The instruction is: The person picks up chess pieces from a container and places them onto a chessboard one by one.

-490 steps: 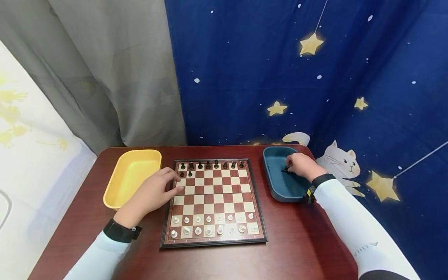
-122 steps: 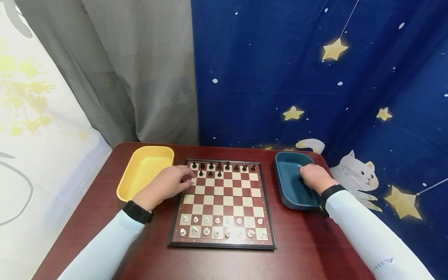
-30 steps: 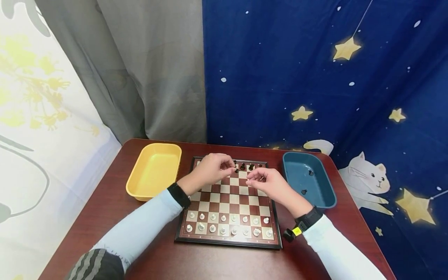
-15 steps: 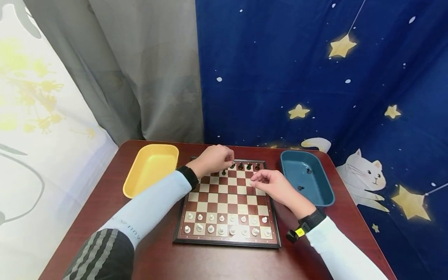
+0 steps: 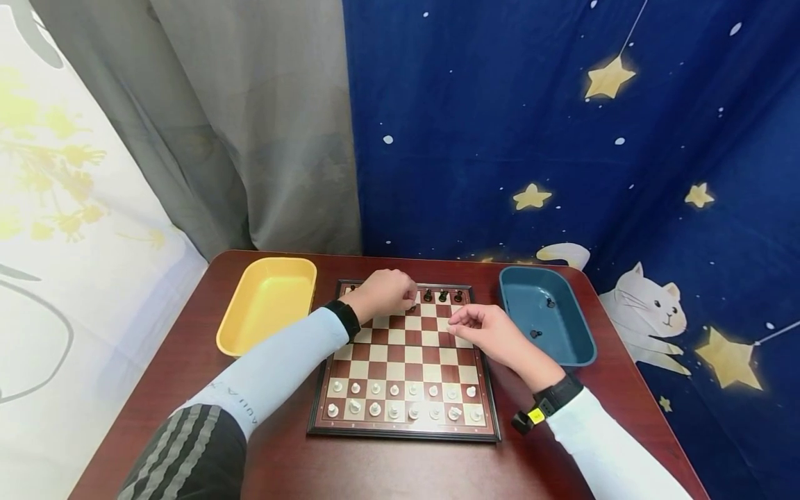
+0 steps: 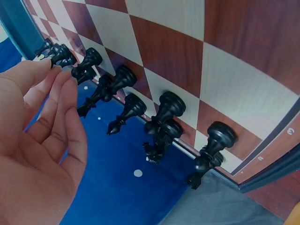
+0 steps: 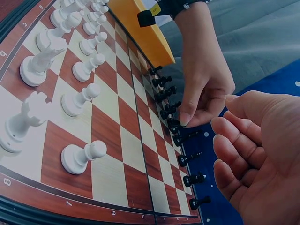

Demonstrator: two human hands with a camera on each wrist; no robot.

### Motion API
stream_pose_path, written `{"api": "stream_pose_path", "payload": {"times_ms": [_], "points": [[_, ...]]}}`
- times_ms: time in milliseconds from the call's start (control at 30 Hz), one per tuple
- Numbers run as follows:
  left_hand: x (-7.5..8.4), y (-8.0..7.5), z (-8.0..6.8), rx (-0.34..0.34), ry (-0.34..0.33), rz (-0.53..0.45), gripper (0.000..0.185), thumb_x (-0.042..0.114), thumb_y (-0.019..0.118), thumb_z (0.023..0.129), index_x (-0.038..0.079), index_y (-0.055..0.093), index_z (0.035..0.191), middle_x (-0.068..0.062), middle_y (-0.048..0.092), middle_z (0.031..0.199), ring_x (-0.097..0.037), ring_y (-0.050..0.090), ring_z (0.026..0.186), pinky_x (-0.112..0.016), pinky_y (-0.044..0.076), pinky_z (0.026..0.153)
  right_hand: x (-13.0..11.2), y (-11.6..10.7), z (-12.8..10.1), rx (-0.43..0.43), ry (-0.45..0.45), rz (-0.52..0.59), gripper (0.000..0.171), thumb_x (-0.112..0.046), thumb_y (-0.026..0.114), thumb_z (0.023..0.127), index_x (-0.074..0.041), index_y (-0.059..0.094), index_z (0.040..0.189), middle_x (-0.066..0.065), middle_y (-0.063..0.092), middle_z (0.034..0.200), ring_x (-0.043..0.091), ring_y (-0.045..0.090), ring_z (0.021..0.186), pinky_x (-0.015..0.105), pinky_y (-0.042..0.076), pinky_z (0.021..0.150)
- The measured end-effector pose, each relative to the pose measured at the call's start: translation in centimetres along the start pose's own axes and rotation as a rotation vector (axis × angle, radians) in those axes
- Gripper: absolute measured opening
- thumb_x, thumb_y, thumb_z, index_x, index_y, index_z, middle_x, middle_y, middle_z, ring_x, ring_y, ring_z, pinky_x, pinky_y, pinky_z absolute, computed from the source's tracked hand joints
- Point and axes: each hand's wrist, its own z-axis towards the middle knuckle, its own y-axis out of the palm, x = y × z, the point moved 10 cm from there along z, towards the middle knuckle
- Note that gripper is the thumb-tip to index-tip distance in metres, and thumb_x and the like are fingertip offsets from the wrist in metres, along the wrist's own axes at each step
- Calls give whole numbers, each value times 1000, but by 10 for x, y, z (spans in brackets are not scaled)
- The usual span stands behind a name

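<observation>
The black pawn (image 7: 174, 126) stands on the chessboard (image 5: 412, 351) in the upper middle of the head view, in the second row of black pieces (image 6: 123, 79). The left hand (image 5: 382, 294) reaches over the far edge of the board there; in the right wrist view its thumb and forefinger come down on that pawn's top, pinching it. In the left wrist view the same hand shows a loose palm at the left of the frame, fingertips (image 6: 44, 65) touching a black piece at the upper left.

The right hand (image 5: 484, 332) hovers over the right side of the board, fingers loosely curled, holding nothing.

White pieces (image 5: 400, 399) fill the two near rows. To the right of the board a blue tray (image 5: 578, 340) holds two black pieces (image 5: 542, 318); to the left stands a yellow tray (image 5: 265, 305), all on a dark red table (image 5: 550, 444).
</observation>
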Motion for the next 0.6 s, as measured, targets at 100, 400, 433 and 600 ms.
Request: {"api": "stream_pose_path", "payload": {"times_ms": [100,400,433,600], "points": [[2,2,0,-15,-3,-1,17,27,77,106,26,75,89,12,67,83,-11,60,73,-30,53,70,0,0,-1,-1,0,3,6,-17,83,101,-12,82,104,-1,73,88,20,62,78,30,52,68],[3,5,0,-29,3,34,16,29,78,106,26,77,90,11,68,86,-11,60,74,-31,54,71,2,0,-3,4,-1,-11,6,-20,83,101,-15,82,103,-3,74,89,17,63,78,30,53,70],[3,5,0,-29,5,38,16,30,78,106,26,78,91,11,69,86,-11,60,74,-31,54,72,2,0,-3,5,-4,-12,6,-20,83,101,-14,82,103,-3,74,89,17,63,78,30,53,70],[3,7,1,-26,14,55,15,31,78,106,25,79,92,10,70,88,-10,60,75,-31,56,73,2,-1,-4,5,-4,-11,7,-20,83,101,-14,82,102,-2,73,88,19,63,79,31,52,71]]}}
